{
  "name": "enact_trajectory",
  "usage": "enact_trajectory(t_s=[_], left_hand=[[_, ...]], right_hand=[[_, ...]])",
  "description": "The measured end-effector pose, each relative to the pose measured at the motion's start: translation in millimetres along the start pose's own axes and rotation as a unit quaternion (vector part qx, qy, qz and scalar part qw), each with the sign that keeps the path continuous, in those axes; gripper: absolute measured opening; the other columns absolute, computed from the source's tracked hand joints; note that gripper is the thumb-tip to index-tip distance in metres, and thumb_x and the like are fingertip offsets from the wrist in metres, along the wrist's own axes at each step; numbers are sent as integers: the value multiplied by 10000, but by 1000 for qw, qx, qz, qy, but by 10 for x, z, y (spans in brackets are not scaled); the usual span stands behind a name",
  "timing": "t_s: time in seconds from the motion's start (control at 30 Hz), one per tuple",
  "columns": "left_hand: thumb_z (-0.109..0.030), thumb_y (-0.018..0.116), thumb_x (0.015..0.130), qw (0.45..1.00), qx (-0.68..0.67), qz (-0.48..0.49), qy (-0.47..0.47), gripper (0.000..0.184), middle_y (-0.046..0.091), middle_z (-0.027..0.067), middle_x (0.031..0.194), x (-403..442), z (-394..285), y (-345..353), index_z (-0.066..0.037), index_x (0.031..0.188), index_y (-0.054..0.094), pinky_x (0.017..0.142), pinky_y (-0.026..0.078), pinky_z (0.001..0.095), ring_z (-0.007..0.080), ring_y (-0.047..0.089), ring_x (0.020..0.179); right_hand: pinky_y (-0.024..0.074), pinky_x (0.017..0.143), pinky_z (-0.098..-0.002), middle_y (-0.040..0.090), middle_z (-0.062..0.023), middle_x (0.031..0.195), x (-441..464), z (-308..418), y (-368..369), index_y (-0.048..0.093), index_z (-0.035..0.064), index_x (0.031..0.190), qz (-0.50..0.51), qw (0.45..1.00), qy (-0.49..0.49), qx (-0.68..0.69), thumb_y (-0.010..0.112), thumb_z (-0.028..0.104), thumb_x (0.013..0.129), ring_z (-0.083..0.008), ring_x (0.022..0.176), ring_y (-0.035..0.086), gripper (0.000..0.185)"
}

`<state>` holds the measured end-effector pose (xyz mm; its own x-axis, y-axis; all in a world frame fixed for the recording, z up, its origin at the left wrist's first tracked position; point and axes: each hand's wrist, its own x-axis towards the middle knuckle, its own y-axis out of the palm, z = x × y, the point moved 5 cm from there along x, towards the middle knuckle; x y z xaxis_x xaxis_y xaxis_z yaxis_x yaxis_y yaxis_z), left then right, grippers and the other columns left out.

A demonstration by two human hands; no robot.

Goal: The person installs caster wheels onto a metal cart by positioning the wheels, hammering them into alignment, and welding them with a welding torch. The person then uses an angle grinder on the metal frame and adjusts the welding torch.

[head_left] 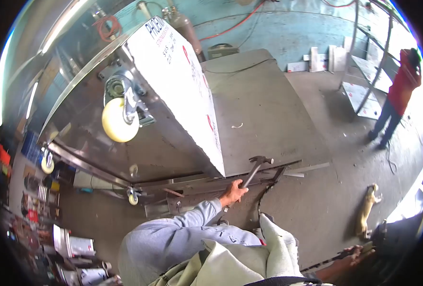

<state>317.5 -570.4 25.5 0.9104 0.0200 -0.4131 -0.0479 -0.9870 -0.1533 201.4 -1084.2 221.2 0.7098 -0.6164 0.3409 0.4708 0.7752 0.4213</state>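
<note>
Currently the left hand [233, 192] holds one hammer [254, 172], with three casters [120, 121] visible.

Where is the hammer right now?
The head view shows the hammer held in the left hand, below and right of centre, right of the lower tip of the white panel.

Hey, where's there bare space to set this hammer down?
The work surface has a broad bare stretch between the white-faced cabinet and the surface's right edge, barring a small white scrap. Floor is also open between that edge and the person in red. It's crowded near the hammer in your left hand, among metal strips.
</note>
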Motion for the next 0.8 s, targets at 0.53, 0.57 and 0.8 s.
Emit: enact_trajectory(t_s=[0.53, 0.57, 0.8], left_hand=[[-210, 730, 897, 895, 338, -278, 83, 483, 726, 235, 942, 1606, -523, 336, 37, 1300, 632, 733, 586, 474, 357, 729, 789], [-222, 731, 890, 871, 386, -293, 88, 478, 732, 256, 996, 1611, -583, 354, 26, 1287, 638, 804, 588, 501, 395, 738, 880], [-226, 743, 879, 872, 397, -287, 4, 381, 713, 246, 1048, 1532, -726, 443, -25, 1195, 669, 894, 565, 534, 452, 693, 1008]], right_hand=[[454, 315, -220, 517, -89, 794, 1672, 91, 819, 526, -89, 1132, 351, 871, -109, 325, 756, 166, 947, -108, 405, 505, 390], [466, 308, -230, 545, -85, 790, 1675, 118, 883, 551, -82, 1036, 287, 885, -90, 355, 785, 131, 912, -115, 400, 528, 340], [478, 291, -245, 565, -72, 656, 1898, 111, 1237, 565, -51, 855, 344, 834, -77, 424, 753, 42, 851, -156, 388, 587, 210]])
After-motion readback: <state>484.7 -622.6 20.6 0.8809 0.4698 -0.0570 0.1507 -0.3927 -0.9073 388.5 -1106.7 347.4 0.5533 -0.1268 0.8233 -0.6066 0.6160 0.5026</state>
